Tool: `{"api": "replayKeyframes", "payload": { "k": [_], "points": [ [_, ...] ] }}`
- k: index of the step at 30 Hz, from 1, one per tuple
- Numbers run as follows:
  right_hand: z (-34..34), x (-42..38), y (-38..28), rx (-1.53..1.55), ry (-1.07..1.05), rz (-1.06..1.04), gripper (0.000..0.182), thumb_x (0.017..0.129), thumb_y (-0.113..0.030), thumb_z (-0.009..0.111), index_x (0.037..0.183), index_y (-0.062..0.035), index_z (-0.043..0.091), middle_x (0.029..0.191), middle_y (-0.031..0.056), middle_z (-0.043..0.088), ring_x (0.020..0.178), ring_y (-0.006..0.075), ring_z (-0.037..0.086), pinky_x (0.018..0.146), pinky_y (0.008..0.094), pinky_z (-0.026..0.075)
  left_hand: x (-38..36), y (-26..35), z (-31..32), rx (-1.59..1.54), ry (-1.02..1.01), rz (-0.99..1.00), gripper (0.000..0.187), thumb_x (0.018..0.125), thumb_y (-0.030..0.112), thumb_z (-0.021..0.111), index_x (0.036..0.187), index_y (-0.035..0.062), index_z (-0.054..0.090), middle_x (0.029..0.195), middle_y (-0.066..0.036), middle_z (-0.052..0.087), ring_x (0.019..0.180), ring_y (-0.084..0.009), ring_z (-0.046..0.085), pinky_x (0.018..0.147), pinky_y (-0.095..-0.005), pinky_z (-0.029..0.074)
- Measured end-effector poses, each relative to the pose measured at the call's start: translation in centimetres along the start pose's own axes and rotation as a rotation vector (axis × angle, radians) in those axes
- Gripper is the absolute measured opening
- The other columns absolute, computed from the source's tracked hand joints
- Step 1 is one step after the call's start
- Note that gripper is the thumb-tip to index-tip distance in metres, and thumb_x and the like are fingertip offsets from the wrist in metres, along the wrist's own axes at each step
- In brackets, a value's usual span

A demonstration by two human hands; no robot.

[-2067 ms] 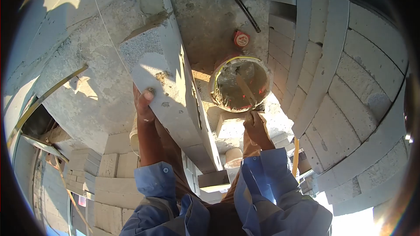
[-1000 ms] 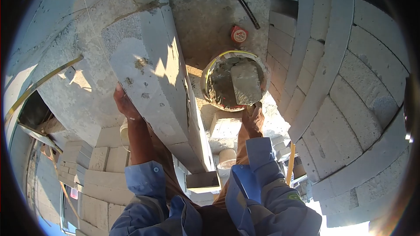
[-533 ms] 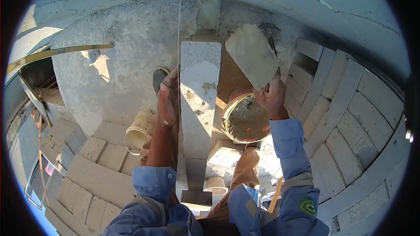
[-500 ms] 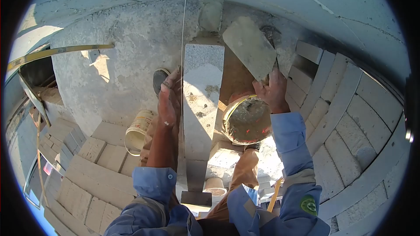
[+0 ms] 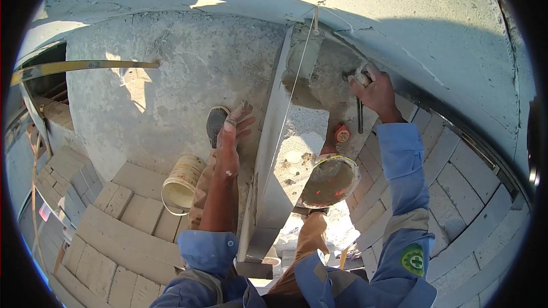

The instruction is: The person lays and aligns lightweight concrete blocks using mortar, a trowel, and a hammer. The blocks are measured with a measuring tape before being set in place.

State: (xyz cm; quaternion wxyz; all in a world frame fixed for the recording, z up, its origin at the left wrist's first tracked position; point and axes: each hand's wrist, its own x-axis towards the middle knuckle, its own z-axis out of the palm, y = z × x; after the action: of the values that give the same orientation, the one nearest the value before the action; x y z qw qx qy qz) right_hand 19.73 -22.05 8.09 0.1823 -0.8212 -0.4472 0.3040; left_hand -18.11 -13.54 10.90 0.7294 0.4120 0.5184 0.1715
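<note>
My left hand [image 5: 230, 134] is raised left of the narrow block wall [image 5: 299, 125], fingers apart and holding nothing. On the right, my right hand [image 5: 374, 91] is bent round a small whitish thing that I cannot make out. Directly below that hand shows the dark handle [image 5: 360, 117] of a hammer-like tool whose head is largely hidden. A round red tape measure [image 5: 342, 133] lies nearby. A bucket of wet mortar [image 5: 329, 182] stands right of the wall. A taut string [image 5: 291, 98] runs along the wall top.
An overturned pale bucket [image 5: 181, 185] lies left of my leg. Stacked grey blocks [image 5: 128, 211] fill the lower left, with more blocks [image 5: 462, 171] at right. A yellow strip [image 5: 85, 68] juts in at upper left. Behind stands a plastered wall [image 5: 411, 5].
My right hand has moved up and right, and the flat grey slab beside it no longer shows. The tape measure has come into view. My left hand stays open; the view has shifted.
</note>
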Motion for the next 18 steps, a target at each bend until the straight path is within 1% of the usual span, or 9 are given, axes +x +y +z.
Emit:
{"api": "replayKeyframes", "payload": {
  "k": [2,3,5,6,8,12,15,17,18],
  "points": [
    [-1.9,-0.5,-0.9,0.047,0.038,-0.066,0.039,0.078,-0.029,0.081,0.092,0.0013,0.061,0.073,0.0203,0.064,0.063,0.0295,0.064,0.063,0.0387,0.051,0.1,0.0,0.2,-0.012,-0.014,-0.008,0.083,0.099,0.065,0.033,0.149,-0.0011,0.041,0.143,-0.019,0.052,0.128,-0.0336,0.054,0.105,-0.0484,0.039],
    [-3.0,-0.6,-1.3,0.041,0.036,-0.062,0.039,0.078,-0.029,0.081,0.092,0.0013,0.061,0.073,0.0203,0.064,0.063,0.0295,0.064,0.063,0.0387,0.051,0.1,0.0,0.3,0.001,0.004,-0.030,0.089,0.095,0.071,0.031,0.149,0.0002,0.042,0.145,-0.018,0.051,0.128,-0.0328,0.053,0.106,-0.0472,0.037],
    [-5.2,-0.8,-2.2,0.042,-0.046,0.002,0.039,0.078,-0.027,0.082,0.089,0.0020,0.059,0.067,0.0151,0.057,0.061,0.0170,0.051,0.061,0.0349,0.047,0.0,0.0,0.7,0.010,0.015,-0.054,0.095,0.092,0.077,0.030,0.149,0.0016,0.042,0.147,-0.018,0.050,0.129,-0.0320,0.052,0.107,-0.0460,0.035],
    [-6.0,-0.9,-2.4,0.035,-0.044,0.005,0.039,0.078,-0.027,0.082,0.089,0.0020,0.059,0.067,0.0151,0.057,0.061,0.0170,0.051,0.061,0.0349,0.047,0.0,0.1,0.7,0.024,0.010,-0.055,0.096,0.092,0.077,0.029,0.150,0.0013,0.041,0.147,-0.018,0.049,0.129,-0.0322,0.052,0.107,-0.0459,0.035],
    [-7.3,-1.2,-3.0,0.119,-0.057,-0.028,0.035,0.079,-0.023,0.082,0.088,0.0016,0.058,0.066,0.0101,0.053,0.064,0.0111,0.043,0.059,0.0320,0.044,-0.1,0.1,0.7,0.036,0.003,-0.059,0.096,0.092,0.076,0.028,0.150,0.0010,0.040,0.148,-0.018,0.049,0.129,-0.0323,0.052,0.107,-0.0457,0.035],
    [-10.1,-2.4,-5.9,0.100,-0.096,0.015,0.031,0.080,-0.018,0.081,0.089,0.0012,0.058,0.067,0.0080,0.054,0.066,0.0083,0.044,0.060,0.0289,0.043,-0.2,-0.1,0.9,0.055,-0.021,-0.051,0.095,0.094,0.075,0.028,0.151,0.0000,0.039,0.149,-0.020,0.048,0.130,-0.0332,0.051,0.108,-0.0464,0.034],
    [-10.4,-3.8,-7.0,0.219,-0.076,-0.072,0.025,0.082,-0.013,0.078,0.090,0.0008,0.059,0.068,0.0083,0.058,0.064,0.0081,0.049,0.057,0.0266,0.044,-0.3,0.2,1.0,0.066,-0.027,-0.054,0.094,0.094,0.074,0.028,0.151,-0.0006,0.039,0.149,-0.020,0.047,0.130,-0.0341,0.051,0.108,-0.0472,0.034],
    [-8.8,-4.9,-6.1,0.167,0.176,-0.364,0.025,0.083,-0.012,0.077,0.094,0.0013,0.059,0.071,0.0126,0.063,0.057,0.0173,0.058,0.054,0.0285,0.049,-0.5,0.2,1.0,0.074,-0.032,-0.059,0.094,0.094,0.074,0.029,0.151,-0.0008,0.039,0.149,-0.020,0.047,0.131,-0.0345,0.051,0.109,-0.0476,0.034],
    [-8.0,-5.0,-5.8,0.168,0.179,-0.363,0.025,0.083,-0.012,0.077,0.094,0.0013,0.059,0.071,0.0126,0.063,0.057,0.0173,0.058,0.054,0.0285,0.049,-0.5,0.3,1.0,0.077,-0.030,-0.062,0.094,0.094,0.074,0.029,0.151,-0.0008,0.039,0.149,-0.021,0.047,0.131,-0.0347,0.051,0.109,-0.0479,0.034]
  ]
}}
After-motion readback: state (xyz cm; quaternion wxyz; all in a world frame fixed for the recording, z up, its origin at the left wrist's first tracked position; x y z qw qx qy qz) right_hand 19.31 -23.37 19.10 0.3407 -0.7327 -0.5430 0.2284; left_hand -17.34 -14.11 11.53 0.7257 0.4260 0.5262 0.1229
